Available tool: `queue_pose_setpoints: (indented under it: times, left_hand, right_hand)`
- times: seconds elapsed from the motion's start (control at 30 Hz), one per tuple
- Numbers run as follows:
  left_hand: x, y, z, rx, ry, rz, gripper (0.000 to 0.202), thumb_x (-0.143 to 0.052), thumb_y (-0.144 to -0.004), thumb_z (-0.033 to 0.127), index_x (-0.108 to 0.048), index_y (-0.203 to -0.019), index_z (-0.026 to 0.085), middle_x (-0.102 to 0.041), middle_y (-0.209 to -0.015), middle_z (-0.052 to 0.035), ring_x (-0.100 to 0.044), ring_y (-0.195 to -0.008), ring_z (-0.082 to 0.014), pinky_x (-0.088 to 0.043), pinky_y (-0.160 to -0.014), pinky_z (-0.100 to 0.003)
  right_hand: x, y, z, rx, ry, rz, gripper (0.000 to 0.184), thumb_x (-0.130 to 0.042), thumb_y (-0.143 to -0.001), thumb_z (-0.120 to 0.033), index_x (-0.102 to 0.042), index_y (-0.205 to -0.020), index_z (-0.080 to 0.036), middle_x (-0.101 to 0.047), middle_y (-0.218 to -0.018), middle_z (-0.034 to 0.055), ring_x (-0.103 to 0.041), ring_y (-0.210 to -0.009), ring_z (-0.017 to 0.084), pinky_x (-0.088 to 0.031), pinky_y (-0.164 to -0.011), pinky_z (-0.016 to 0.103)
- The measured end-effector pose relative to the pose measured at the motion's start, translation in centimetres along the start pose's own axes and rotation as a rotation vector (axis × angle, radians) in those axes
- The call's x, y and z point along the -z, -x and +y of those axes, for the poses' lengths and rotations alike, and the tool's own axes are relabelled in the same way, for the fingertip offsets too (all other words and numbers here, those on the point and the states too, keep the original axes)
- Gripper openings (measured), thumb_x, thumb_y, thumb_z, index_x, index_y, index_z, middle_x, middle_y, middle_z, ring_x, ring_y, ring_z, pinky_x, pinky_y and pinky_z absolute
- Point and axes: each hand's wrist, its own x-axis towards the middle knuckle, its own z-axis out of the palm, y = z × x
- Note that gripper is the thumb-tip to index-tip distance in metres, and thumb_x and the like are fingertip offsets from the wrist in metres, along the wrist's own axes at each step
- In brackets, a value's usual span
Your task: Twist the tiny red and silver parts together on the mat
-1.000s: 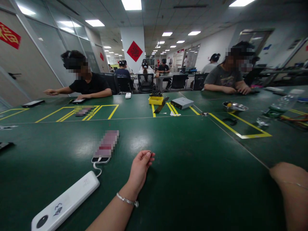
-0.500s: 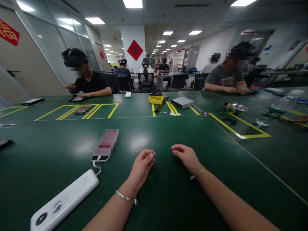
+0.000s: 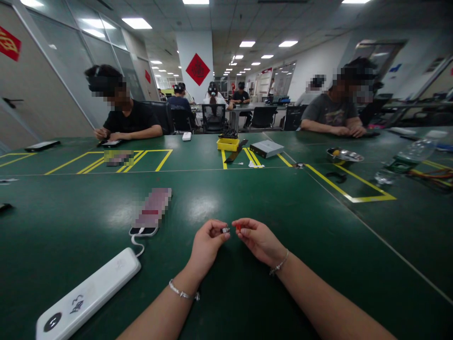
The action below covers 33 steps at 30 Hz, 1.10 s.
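Between the thumb and fingers of my left hand (image 3: 209,242) is a small whitish-metallic piece (image 3: 225,230), too small to name exactly. My right hand (image 3: 260,239) pinches a small orange-red piece (image 3: 238,228), largely covered by the fingers. The two hands face each other just above the green table (image 3: 219,297), their fingertips a short gap apart. Left of my left hand lie a phone (image 3: 152,208), its screen blurred out, and a white power bank (image 3: 92,290) joined to it by a short white cable (image 3: 139,245).
Toward the back stand a yellow box (image 3: 228,144) with black cables and a grey box-shaped device (image 3: 266,148). A metal bowl (image 3: 345,156) and a plastic bottle (image 3: 406,158) are at the right. Yellow tape (image 3: 371,197) marks the tabletop. Two people sit across the table.
My right hand has moved left toward my left hand, and the orange-red piece in its fingers now shows. The piece in my left hand is turned more into view.
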Motion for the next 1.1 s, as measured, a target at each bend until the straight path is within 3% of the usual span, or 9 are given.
queue_pose_setpoints:
  times: [0.2, 0.33, 0.5, 0.6, 0.83, 1.1]
  left_hand:
    - [-0.3, 0.5, 0.3, -0.038, -0.177, 0.014, 0.014, -0.066, -0.06, 0.016, -0.06, -0.072, 0.017, -0.055, -0.06, 0.004, -0.048, -0.054, -0.0086, -0.038, -0.054, -0.02]
    - [-0.4, 0.9, -0.1, -0.192, -0.29, 0.012, 0.016, -0.065, -0.059, 0.012, -0.062, -0.073, 0.02, -0.057, -0.066, 0.002, -0.05, -0.061, -0.0112, -0.04, -0.061, -0.023]
    - [-0.5, 0.8, -0.4, -0.242, -0.31, 0.035, 0.017, -0.063, -0.06, 0.01, -0.062, -0.073, 0.021, -0.059, -0.07, 0.0007, -0.052, -0.067, -0.0136, -0.041, -0.067, -0.026]
    - [-0.4, 0.6, -0.6, -0.224, -0.279, 0.05, 0.02, -0.062, -0.062, 0.01, -0.06, -0.078, 0.021, -0.06, -0.073, 0.0, -0.055, -0.069, -0.0139, -0.042, -0.069, -0.027]
    - [-0.4, 0.7, -0.4, -0.263, -0.34, 0.052, 0.023, -0.062, -0.061, 0.008, -0.059, -0.079, 0.021, -0.06, -0.074, 0.0006, -0.054, -0.069, -0.013, -0.041, -0.067, -0.025]
    - [-0.4, 1.1, 0.0, -0.287, -0.356, 0.097, 0.019, -0.065, -0.06, 0.013, -0.062, -0.076, 0.023, -0.06, -0.072, 0.0, -0.052, -0.07, -0.0156, -0.039, -0.07, -0.027]
  right_hand:
    - [-0.2, 0.0, 0.3, -0.018, -0.034, -0.02, 0.02, -0.069, -0.061, -0.02, -0.061, -0.079, -0.014, -0.062, -0.078, 0.0021, -0.056, -0.062, 0.006, -0.045, -0.059, 0.019]
    - [-0.4, 0.2, 0.2, -0.014, -0.048, -0.013, 0.018, -0.066, -0.065, -0.024, -0.061, -0.079, -0.014, -0.061, -0.074, 0.0012, -0.055, -0.063, 0.007, -0.044, -0.062, 0.019]
    - [-0.5, 0.3, 0.1, 0.01, 0.013, -0.031, 0.02, -0.07, -0.059, -0.017, -0.062, -0.077, -0.013, -0.062, -0.079, 0.0029, -0.055, -0.071, 0.008, -0.043, -0.071, 0.021]
    - [-0.5, 0.4, 0.2, 0.024, 0.03, -0.002, 0.023, -0.071, -0.056, -0.016, -0.063, -0.078, -0.014, -0.062, -0.078, 0.0017, -0.055, -0.069, 0.008, -0.042, -0.07, 0.022]
    - [-1.1, 0.7, 0.4, 0.042, 0.123, 0.083, 0.028, -0.068, -0.062, -0.033, -0.061, -0.082, -0.015, -0.06, -0.072, 0.0006, -0.051, -0.06, 0.008, -0.04, -0.063, 0.025]
    - [-2.1, 1.0, 0.7, 0.205, 0.315, 0.207, 0.021, -0.067, -0.062, -0.033, -0.063, -0.072, -0.015, -0.059, -0.065, -0.0004, -0.05, -0.06, 0.009, -0.039, -0.062, 0.024]
